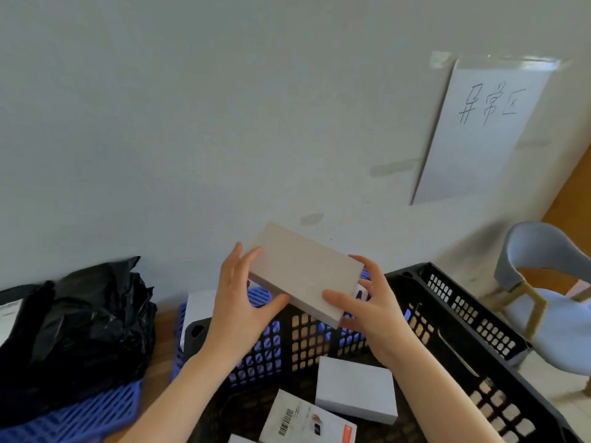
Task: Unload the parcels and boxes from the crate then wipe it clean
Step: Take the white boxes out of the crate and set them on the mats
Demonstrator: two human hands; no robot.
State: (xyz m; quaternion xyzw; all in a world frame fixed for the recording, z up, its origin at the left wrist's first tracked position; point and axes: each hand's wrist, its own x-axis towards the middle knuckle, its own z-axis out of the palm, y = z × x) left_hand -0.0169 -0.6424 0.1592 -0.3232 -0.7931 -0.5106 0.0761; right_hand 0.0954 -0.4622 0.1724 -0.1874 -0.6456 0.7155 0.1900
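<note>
I hold a flat grey-beige box [303, 270] in the air above the far end of the black plastic crate [463, 318]. My left hand [240, 302] grips the box's left edge and my right hand [371, 302] grips its near right corner. Inside the crate lie a white box [355, 390] and a white parcel with a barcode label [303, 420]. Beyond the crate a blue crate [265, 350] holds another white box [198, 311], partly hidden by my left hand.
Black plastic bags [83, 321] are heaped on a blue basket [80, 417] at the left. A pale wall with a handwritten paper sign [479, 129] rises straight ahead. A light-blue chair [550, 295] stands at the right beside the crate.
</note>
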